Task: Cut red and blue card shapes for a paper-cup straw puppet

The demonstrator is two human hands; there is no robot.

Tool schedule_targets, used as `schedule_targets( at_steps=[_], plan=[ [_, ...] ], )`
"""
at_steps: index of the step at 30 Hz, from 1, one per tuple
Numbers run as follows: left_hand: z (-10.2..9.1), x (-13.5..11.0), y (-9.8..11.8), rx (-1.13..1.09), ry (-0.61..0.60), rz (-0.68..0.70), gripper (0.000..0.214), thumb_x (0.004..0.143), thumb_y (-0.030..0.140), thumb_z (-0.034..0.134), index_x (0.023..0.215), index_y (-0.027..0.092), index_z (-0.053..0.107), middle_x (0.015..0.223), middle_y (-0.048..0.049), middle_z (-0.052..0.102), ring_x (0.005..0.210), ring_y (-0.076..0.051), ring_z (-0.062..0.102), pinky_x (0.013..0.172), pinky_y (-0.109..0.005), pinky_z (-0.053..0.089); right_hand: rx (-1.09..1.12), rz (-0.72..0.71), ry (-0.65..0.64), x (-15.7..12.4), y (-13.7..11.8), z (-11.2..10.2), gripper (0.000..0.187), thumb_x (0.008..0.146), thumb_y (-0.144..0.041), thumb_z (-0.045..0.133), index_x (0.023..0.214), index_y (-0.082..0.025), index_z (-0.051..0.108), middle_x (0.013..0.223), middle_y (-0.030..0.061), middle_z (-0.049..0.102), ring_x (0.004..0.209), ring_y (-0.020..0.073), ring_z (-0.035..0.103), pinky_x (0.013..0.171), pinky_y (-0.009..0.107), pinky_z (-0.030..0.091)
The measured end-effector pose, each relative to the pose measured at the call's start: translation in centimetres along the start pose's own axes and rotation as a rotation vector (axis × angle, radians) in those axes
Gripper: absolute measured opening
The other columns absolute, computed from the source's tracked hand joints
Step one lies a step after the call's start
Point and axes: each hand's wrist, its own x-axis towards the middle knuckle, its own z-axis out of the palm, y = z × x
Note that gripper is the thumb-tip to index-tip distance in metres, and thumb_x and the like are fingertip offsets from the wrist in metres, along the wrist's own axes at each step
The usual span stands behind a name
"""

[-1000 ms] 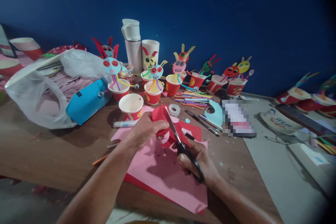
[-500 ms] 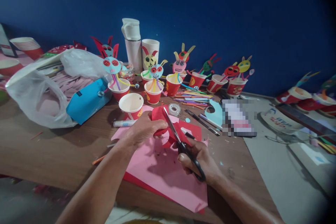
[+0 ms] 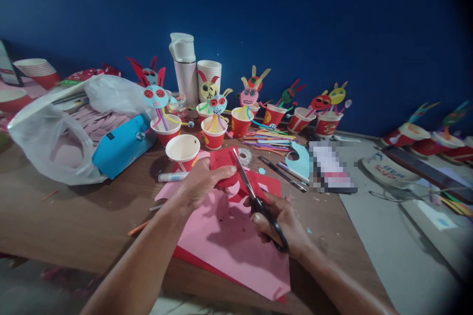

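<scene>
Pinched between the thumb and fingers of my left hand [image 3: 203, 182] is a piece of red paper [image 3: 221, 158]. My right hand [image 3: 283, 216] grips black-handled scissors [image 3: 266, 216], whose metal blades point up and left, right at the edge of the red paper. Whether the blades are fully closed I cannot tell. Below both hands lies a sheet of pink paper [image 3: 236, 251], with red paper showing under its front edge. An empty paper cup [image 3: 183, 152] stands just beyond my left hand.
Behind my hands stand several red cups with paper-faced straw figures [image 3: 214, 130]. A plastic bag [image 3: 55, 157] and blue card [image 3: 123, 147] lie left. Loose straws [image 3: 269, 140], a tape roll [image 3: 244, 156], pens [image 3: 283, 173] and a pixelated phone [image 3: 332, 167] lie to the right.
The red paper in my left hand has turned and now shows a flatter face with a small dark mark. The scissors stay in nearly the same place; the view has shifted slightly.
</scene>
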Motion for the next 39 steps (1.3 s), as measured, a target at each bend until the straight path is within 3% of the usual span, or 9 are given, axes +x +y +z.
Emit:
schedule_targets(
  at_steps=[8,17,34,39],
  plan=[
    [-0.20,0.17,-0.13,0.006,0.049,0.006,0.014,0.062,0.018,0.062,0.056,0.015,0.050,0.047,0.0044,0.048,0.044,-0.007,0.046,0.046,-0.022,0.042,0.027,-0.001,-0.058,-0.05,0.33,-0.06,0.030,0.066,-0.036,0.066,0.081,-0.014,0.052,0.053,-0.0056,0.045,0.039,0.0060,0.045,0.036,0.017,0.038],
    [0.27,-0.33,0.20,0.054,0.038,-0.015,0.016,0.063,0.016,0.059,0.052,0.015,0.047,0.044,0.0049,0.046,0.040,-0.007,0.045,0.042,-0.021,0.040,0.066,-0.075,-0.111,-0.06,0.76,-0.04,0.024,0.070,-0.030,0.064,0.084,-0.014,0.053,0.055,-0.0050,0.046,0.041,0.0051,0.043,0.039,0.016,0.038],
    [-0.18,-0.11,-0.14,0.017,0.026,-0.032,0.008,0.061,0.015,0.061,0.060,0.014,0.053,0.051,0.0030,0.050,0.048,-0.010,0.049,0.051,-0.029,0.048,0.029,-0.061,-0.097,0.00,0.38,0.03,0.024,0.069,-0.031,0.064,0.083,-0.014,0.053,0.050,-0.0060,0.046,0.038,0.0047,0.042,0.036,0.015,0.037],
    [-0.42,0.02,-0.21,0.052,0.009,-0.021,0.011,0.062,0.015,0.061,0.057,0.014,0.051,0.051,0.0028,0.050,0.047,-0.009,0.047,0.049,-0.026,0.046,0.022,-0.037,-0.094,-0.06,0.39,-0.06,0.024,0.068,-0.030,0.065,0.083,-0.014,0.054,0.051,-0.0061,0.046,0.039,0.0047,0.042,0.037,0.015,0.038]
  ],
)
